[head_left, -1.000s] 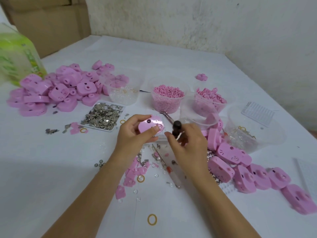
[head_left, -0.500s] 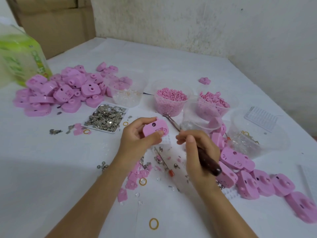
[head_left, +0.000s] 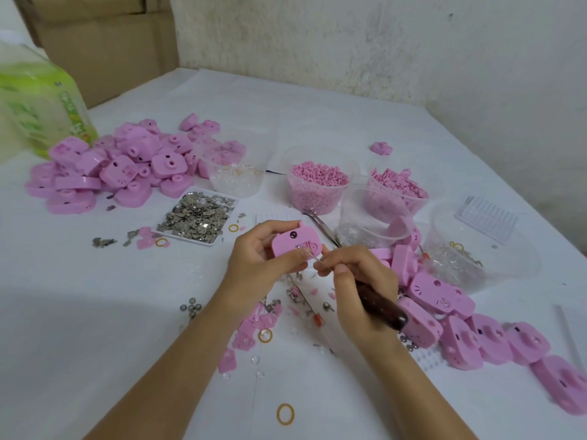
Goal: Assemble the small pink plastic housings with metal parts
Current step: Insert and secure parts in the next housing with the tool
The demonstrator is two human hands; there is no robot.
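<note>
My left hand (head_left: 259, 260) grips a small pink housing (head_left: 293, 241) above the middle of the table, its open face turned toward me. My right hand (head_left: 355, 285) holds a dark-handled awl (head_left: 382, 304) like a pen, and the thin metal tip touches the housing's lower edge by my left thumb. A white tray of small metal parts (head_left: 198, 219) lies to the left of the housing. One pile of pink housings (head_left: 111, 168) sits at the far left. Another row of pink housings (head_left: 470, 325) runs along the right.
Clear plastic cups stand behind my hands: one with pink pellets (head_left: 319, 185), one with pink pieces (head_left: 398, 190), one empty and tilted (head_left: 374, 219). A large clear tub (head_left: 482, 246) is at right. Tweezers (head_left: 320, 223), loose rings and scraps lie around. A green bag (head_left: 38, 100) stands far left.
My right hand turned the awl round from handle-up to a pen hold and brought its tip against the housing. My left hand kept the housing nearly still.
</note>
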